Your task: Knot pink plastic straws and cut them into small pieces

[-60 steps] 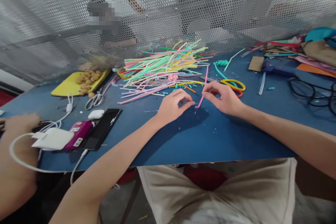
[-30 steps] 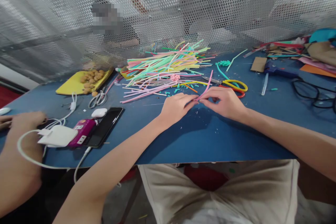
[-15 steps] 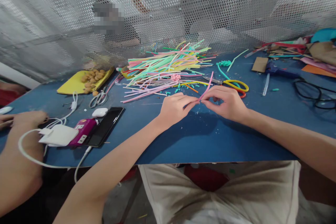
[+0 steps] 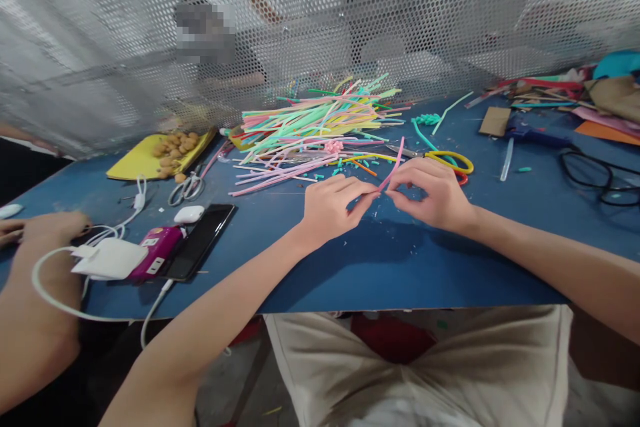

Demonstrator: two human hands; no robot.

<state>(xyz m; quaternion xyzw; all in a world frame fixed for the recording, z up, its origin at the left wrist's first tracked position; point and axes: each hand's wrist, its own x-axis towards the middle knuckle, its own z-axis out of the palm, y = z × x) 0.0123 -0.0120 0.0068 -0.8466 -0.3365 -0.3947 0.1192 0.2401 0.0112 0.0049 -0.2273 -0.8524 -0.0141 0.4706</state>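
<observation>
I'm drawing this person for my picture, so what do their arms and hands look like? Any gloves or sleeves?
No gloves! The left hand and right hand are bare, with no ring, watch or bracelet that I can see. No sleeve shows on the left forearm or right forearm.

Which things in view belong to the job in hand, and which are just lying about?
In the job:
pink stem, pinched by the left hand, right hand close by
pile of stems, probably
yellow-and-red scissors, possibly

Apparently just lying about:
black phone
white charger
purple block
brown balls
yellow sheet
</observation>
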